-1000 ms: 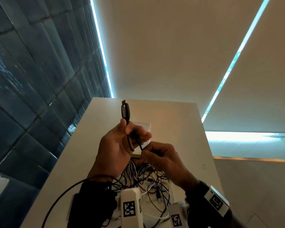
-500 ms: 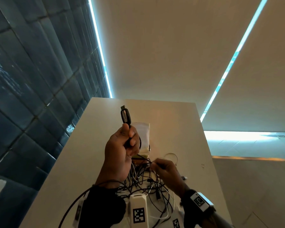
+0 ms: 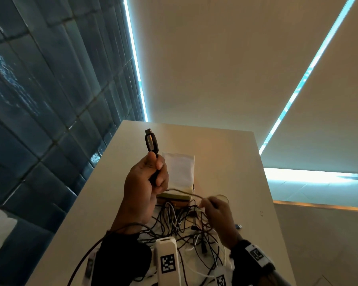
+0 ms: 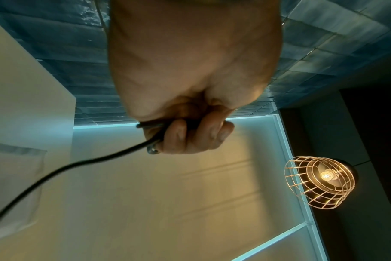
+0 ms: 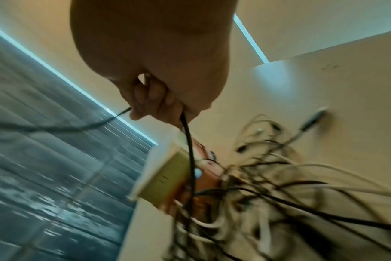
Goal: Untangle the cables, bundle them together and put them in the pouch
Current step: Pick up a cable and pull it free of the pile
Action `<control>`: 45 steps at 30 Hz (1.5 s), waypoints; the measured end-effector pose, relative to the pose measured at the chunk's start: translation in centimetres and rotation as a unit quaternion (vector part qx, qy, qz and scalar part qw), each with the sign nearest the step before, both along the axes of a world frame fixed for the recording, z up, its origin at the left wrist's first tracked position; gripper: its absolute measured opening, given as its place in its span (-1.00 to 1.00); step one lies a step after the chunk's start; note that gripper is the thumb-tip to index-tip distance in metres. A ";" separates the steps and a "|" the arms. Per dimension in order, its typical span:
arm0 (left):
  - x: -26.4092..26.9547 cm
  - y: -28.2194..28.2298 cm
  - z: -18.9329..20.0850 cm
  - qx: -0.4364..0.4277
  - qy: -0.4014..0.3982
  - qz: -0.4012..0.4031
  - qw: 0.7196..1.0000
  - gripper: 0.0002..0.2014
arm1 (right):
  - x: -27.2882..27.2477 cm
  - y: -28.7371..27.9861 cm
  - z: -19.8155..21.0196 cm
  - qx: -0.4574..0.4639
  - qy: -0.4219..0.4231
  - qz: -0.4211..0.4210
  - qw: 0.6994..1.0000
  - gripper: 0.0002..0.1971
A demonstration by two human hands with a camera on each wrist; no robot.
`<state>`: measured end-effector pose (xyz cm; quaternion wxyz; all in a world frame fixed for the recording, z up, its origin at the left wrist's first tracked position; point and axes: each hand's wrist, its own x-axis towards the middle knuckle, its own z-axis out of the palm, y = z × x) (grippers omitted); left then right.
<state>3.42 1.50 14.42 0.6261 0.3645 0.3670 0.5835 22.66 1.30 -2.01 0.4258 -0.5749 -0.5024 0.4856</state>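
Note:
My left hand (image 3: 151,178) is raised above the table and grips a black cable (image 4: 78,164) just below its plug (image 3: 151,141), which points up. The same cable runs across to my right hand (image 3: 213,205), whose fingers (image 5: 145,98) pinch it low over the pile. A tangle of black and white cables (image 3: 184,230) lies on the white table (image 3: 236,162) under both hands. The pouch (image 3: 179,170), white with a yellowish and orange mouth (image 5: 165,180), lies just beyond the tangle.
A dark tiled wall (image 3: 39,100) runs along the table's left edge. A small blue-tipped connector (image 3: 238,226) lies alone right of the tangle. White marker-tagged wrist devices (image 3: 167,259) sit at the near edge. A lit wire-cage lamp (image 4: 319,180) shows in the left wrist view.
My hands have drawn apart. The right hand slid down and to the right along the black cable, stretching it out from the left hand, which keeps the plug upright.

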 end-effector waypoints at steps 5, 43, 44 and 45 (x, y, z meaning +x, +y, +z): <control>0.5 0.0 0.2 -0.029 0.098 0.036 0.994 -0.64 | -1.8 1.4 9.2 0.111 0.082 0.028 0.990 -0.81; 0.0 -1.2 0.7 0.038 -0.029 0.028 0.998 -0.65 | -0.2 0.5 0.4 -0.018 -0.033 0.052 0.998 -0.81; 0.1 -1.1 0.4 0.029 -0.024 0.040 0.998 -0.66 | -0.4 0.8 1.8 -0.009 -0.012 0.031 0.999 -0.83; 0.1 -1.0 0.2 0.021 -0.015 0.049 0.998 -0.67 | -0.7 1.1 3.4 0.007 0.013 0.017 1.000 -0.85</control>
